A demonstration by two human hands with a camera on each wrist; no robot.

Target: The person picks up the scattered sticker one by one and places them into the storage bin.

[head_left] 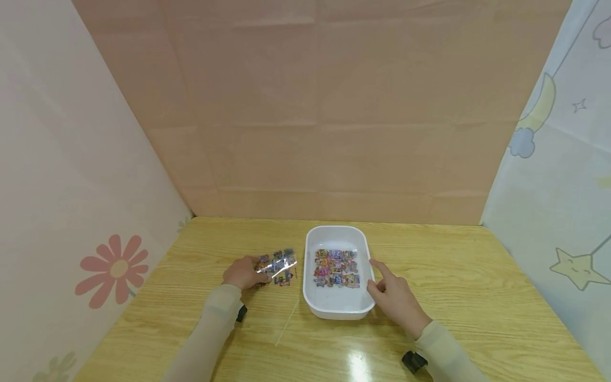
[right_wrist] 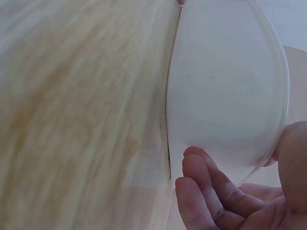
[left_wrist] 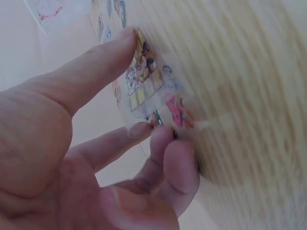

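My left hand [head_left: 242, 272] pinches the near edge of a clear sticker sheet [head_left: 281, 265] with small cartoon prints, just left of the tray. In the left wrist view the thumb lies over the sheet [left_wrist: 144, 81] and fingertips [left_wrist: 180, 165] are at its lower edge. My right hand [head_left: 398, 300] grips the right side of a white plastic tray [head_left: 334, 303], thumb at the rim and fingers against the outer wall [right_wrist: 225, 96]. Inside the tray lies another clear sheet [head_left: 336, 268] of colourful stickers in rows.
A wood-grain table [head_left: 458, 286] carries everything. Between the left forearm and the tray lies a thin pale strip [head_left: 287, 322]. A pinkish-brown backdrop [head_left: 315, 132] rises at the back, with printed white panels [head_left: 544, 201] at both sides. Dark wrist mounts [head_left: 413, 362] sit under the sleeves.
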